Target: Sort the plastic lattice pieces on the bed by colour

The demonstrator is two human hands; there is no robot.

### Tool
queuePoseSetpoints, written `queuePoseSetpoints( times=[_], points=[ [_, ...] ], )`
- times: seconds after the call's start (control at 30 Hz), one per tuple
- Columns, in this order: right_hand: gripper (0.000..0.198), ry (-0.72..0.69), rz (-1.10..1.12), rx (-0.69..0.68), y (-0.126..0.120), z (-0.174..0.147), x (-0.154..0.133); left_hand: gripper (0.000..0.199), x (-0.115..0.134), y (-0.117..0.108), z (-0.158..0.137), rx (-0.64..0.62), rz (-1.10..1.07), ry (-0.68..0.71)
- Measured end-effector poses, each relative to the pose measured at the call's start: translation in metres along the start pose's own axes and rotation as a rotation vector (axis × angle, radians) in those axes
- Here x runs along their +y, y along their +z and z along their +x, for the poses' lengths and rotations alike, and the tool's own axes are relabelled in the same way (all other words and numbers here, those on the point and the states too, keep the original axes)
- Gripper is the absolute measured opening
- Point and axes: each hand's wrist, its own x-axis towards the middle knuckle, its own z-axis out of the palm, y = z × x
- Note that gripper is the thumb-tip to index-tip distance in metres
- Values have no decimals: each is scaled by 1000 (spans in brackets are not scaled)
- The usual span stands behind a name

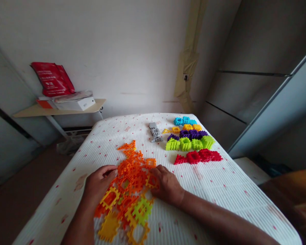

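A loose heap of flat plastic interlocking tiles with toothed edges, mostly orange (pixel 136 177), lies between my hands. At the heap's left side is my left hand (pixel 100 182), fingers curled and tips against the orange tiles; anything in its grasp is hidden. My right hand (pixel 167 183) is closed at the right side, its fingers over the edge of a yellow-orange window tile (pixel 151 181). Nearer to me lie a solid yellow tile (pixel 108 226), a yellow arched frame (pixel 109 198) and a lime-green lattice tile (pixel 142 210).
Tiles grouped by colour stand farther right: red (pixel 199 156), lime green (pixel 186 144), purple (pixel 193 134), yellow (pixel 192 127), blue (pixel 185 120) and grey (pixel 155 132). They rest on a white quilted bed cover (pixel 112 132). A side table (pixel 99 103) with boxes stands back left.
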Motion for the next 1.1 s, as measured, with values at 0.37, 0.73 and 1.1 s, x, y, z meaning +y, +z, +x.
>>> queuePoseSetpoints(
  times=[0.37,0.73,1.1],
  points=[
    [57,-78,89,86,-1,3,18,33,-7,2,1,10,3,17],
    [54,-165,89,56,-19,2,37,32,-8,3,1,-1,-5,29],
    [55,-335,-4,-82,-37,18,17,31,-6,1,2,2,18,3]
  ],
)
